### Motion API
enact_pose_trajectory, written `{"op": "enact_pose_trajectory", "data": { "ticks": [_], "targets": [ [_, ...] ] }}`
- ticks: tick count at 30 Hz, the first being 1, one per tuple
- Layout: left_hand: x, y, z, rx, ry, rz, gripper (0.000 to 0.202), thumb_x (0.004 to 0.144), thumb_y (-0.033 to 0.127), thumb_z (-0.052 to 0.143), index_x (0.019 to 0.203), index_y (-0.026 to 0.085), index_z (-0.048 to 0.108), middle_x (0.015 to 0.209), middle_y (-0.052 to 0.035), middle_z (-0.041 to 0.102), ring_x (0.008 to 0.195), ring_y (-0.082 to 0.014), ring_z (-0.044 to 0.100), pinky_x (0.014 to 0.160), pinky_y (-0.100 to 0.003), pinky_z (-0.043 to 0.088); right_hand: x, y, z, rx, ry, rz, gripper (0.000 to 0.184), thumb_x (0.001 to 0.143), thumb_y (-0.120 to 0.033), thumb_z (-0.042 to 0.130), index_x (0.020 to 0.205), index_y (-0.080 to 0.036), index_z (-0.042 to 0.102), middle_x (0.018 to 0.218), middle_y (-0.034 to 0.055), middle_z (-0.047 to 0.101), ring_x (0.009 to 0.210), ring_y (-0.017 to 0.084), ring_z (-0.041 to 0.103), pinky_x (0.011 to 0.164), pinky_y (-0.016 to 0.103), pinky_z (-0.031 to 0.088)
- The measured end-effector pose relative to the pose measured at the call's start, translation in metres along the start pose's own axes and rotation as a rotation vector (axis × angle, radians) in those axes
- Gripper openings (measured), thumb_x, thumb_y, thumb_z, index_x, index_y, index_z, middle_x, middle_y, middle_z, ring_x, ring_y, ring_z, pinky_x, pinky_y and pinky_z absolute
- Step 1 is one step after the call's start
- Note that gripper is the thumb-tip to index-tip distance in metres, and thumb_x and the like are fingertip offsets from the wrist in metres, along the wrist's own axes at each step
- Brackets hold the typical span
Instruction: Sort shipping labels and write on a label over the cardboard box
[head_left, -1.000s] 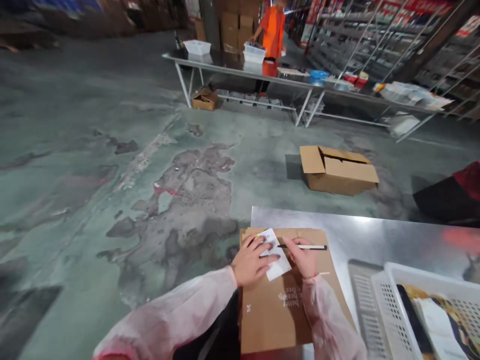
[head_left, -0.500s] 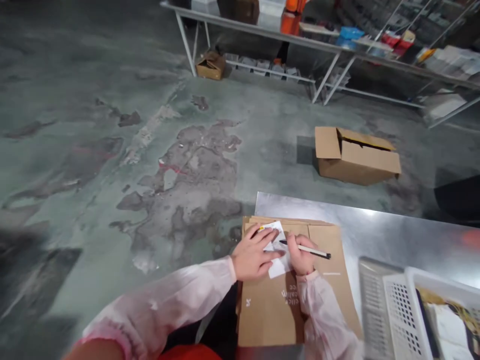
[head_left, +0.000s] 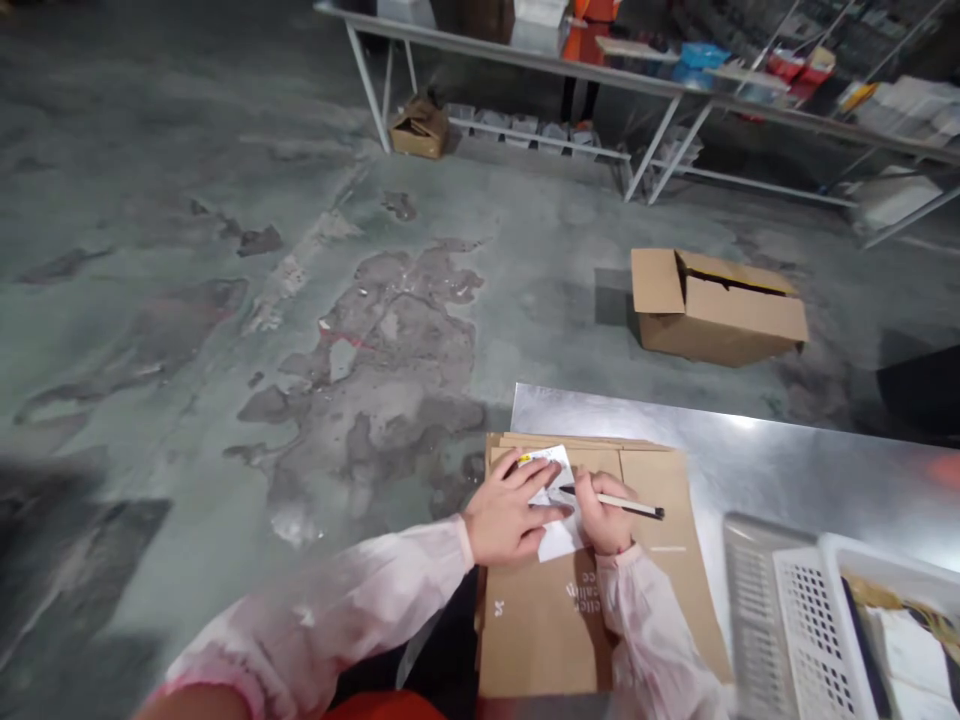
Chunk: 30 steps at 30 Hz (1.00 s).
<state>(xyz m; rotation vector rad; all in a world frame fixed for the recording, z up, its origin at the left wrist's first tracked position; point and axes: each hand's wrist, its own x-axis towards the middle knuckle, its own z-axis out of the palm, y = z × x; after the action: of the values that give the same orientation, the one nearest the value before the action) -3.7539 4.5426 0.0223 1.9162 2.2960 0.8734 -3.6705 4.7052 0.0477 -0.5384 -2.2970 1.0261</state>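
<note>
My left hand (head_left: pixel 511 512) lies with fingers spread over a white slip of paper (head_left: pixel 559 540), pressing it onto a stack of flat cardboard (head_left: pixel 540 640). A pen (head_left: pixel 630 505) with a white barrel and black ends is gripped in my right hand (head_left: pixel 606 515). Its dark tip points left and meets the paper, or sits just above it; I cannot tell which. Yellow and dark print shows along the slip's top edge, while my left fingers hide part of its middle.
The cardboard stack rests on a shiny metal table (head_left: pixel 622 415). To the right stands a white perforated basket (head_left: pixel 817 620) holding papers. Beyond, an open cardboard box (head_left: pixel 720 335) sits on the worn floor. Behind a long table (head_left: pixel 510 55) at the back, a person (head_left: pixel 589 40) stands.
Both hands, the pen and the paper hold nearly the same places. The view has shifted slightly, and more of the person at the back table shows, legs included.
</note>
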Motion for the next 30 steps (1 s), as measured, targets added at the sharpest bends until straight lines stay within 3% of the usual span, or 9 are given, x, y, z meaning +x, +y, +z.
{"op": "enact_pose_trajectory", "data": {
  "ticks": [10,17,30],
  "targets": [
    [-0.0012,0.0008,0.0024,0.019,0.047,0.008,0.045,0.084,0.037,0.058,0.129,0.040,0.060,0.143,-0.0102,0.051,0.133,-0.0306,0.041,0.112,-0.056,0.019,-0.0040,0.0085,0.0025,-0.035,-0.040,-0.008,0.048,0.090,-0.034,0.055,0.046,-0.019,0.045,0.044,-0.0018,0.048,0.043,0.010,0.045,0.049,0.025,0.037],
    [-0.0011,0.0009,0.0017,0.018,0.041,0.008,0.041,0.084,0.037,0.058,0.125,0.039,0.063,0.145,-0.0099,0.049,0.133,-0.0309,0.041,0.113,-0.056,0.017,-0.0038,0.0074,0.0035,-0.041,0.020,-0.017,0.047,0.089,-0.032,0.054,0.045,-0.020,0.044,0.043,-0.0020,0.048,0.040,0.009,0.041,0.046,0.025,0.034],
    [-0.0006,0.0004,0.0017,0.025,0.047,0.011,0.045,0.082,0.036,0.060,0.127,0.040,0.061,0.143,-0.0097,0.051,0.132,-0.0309,0.041,0.112,-0.056,0.019,-0.0015,0.0052,0.0017,-0.040,-0.036,-0.018,0.049,0.090,-0.033,0.051,0.044,-0.020,0.043,0.042,-0.0021,0.047,0.041,0.009,0.042,0.046,0.025,0.034]
  ]
}}
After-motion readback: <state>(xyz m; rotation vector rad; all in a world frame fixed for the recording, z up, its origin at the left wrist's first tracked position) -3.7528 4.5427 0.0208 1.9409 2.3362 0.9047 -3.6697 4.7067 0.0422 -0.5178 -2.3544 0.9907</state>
